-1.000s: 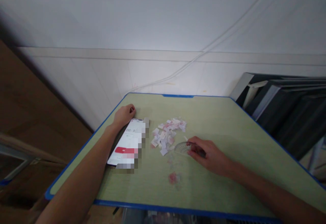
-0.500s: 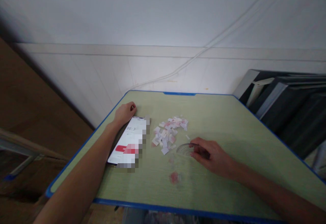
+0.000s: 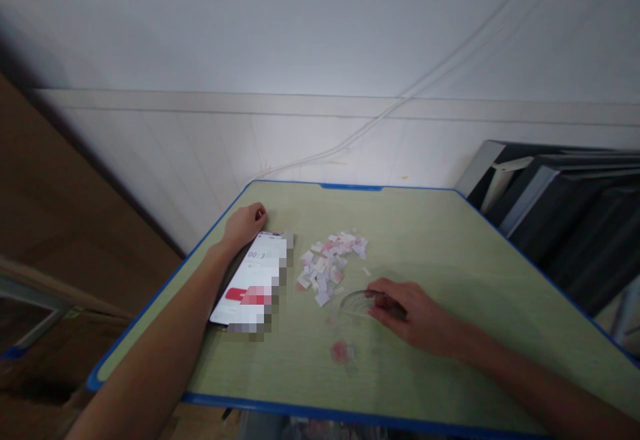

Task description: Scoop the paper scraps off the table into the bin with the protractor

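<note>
A clear, half-round protractor [image 3: 354, 304] is pinched between the thumb and fingers of my right hand [image 3: 407, 310]. It hovers or rests just right of a heap of small white and pink paper scraps [image 3: 325, 268]; whether it touches the tabletop I cannot tell. Nearer me lies a small reddish piece [image 3: 341, 352] with a see-through edge, blurred. My left hand [image 3: 245, 222] rests loosely curled by the table's left edge, its fingers closed and nothing visible in them. Beside that forearm lies a phone [image 3: 250, 280] with a timer and a red button, partly pixelated.
The pale green table [image 3: 425, 227] has a blue rim and stands against a white wall [image 3: 310, 40]. A white cable [image 3: 370, 123] runs across the wall. Dark binders [image 3: 565, 213] lean at the right, and a brown wooden panel [image 3: 65, 180] rises at the left.
My right hand has moved slightly left and towards me with the protractor. My left hand and the phone have stayed in place.
</note>
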`<action>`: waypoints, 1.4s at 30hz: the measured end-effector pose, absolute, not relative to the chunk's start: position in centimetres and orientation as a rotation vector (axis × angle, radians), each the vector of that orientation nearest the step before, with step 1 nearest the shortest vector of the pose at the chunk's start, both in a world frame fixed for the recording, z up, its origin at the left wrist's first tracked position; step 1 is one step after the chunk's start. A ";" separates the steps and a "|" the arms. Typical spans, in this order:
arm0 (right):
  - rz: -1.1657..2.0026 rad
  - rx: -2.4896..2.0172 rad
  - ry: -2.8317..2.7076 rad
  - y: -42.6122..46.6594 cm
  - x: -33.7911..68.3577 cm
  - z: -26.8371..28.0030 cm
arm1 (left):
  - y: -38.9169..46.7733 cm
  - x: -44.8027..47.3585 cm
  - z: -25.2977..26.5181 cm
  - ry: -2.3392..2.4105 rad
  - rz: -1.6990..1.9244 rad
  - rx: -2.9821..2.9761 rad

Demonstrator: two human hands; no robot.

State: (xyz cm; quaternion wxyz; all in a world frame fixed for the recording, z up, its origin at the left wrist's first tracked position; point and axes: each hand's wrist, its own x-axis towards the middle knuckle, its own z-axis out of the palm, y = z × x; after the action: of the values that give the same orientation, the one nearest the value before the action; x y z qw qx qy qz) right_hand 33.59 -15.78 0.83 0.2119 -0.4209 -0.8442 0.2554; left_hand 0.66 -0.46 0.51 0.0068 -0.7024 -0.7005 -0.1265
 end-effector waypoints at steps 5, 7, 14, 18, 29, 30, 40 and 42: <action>0.687 -1.142 -2.351 -15.9 33.8 0.7 | -0.5 0.6 0.5 -2.191 -0.405 -2.200; 0.656 -1.146 -2.347 -15.9 33.8 0.6 | -0.5 0.6 0.5 -2.196 -0.412 -2.192; 0.609 -1.167 -2.353 -15.9 34.1 0.6 | -0.4 0.5 0.3 -2.183 -0.410 -2.184; 0.609 -1.171 -2.386 -16.0 34.1 0.8 | -0.5 0.6 0.3 -2.180 -0.425 -2.182; 0.522 -1.173 -2.467 -16.0 34.5 0.5 | -0.4 0.6 0.4 -2.194 -0.426 -2.190; 0.522 -1.175 -2.477 -16.0 34.5 0.5 | -0.4 0.6 0.3 -2.185 -0.433 -2.193; 0.514 -1.185 -2.525 -15.8 35.0 0.5 | -0.2 0.6 0.1 -2.175 -0.460 -2.197; 0.524 -1.192 -2.529 -15.8 35.0 0.5 | -0.2 0.6 0.1 -2.168 -0.456 -2.194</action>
State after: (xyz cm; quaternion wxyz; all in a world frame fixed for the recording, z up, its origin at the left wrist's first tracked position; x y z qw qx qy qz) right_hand 34.97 -15.78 0.54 0.1478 -0.4145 -0.8793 0.1821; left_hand 0.63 -0.20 0.12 0.0117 -0.7036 -0.6954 -0.1461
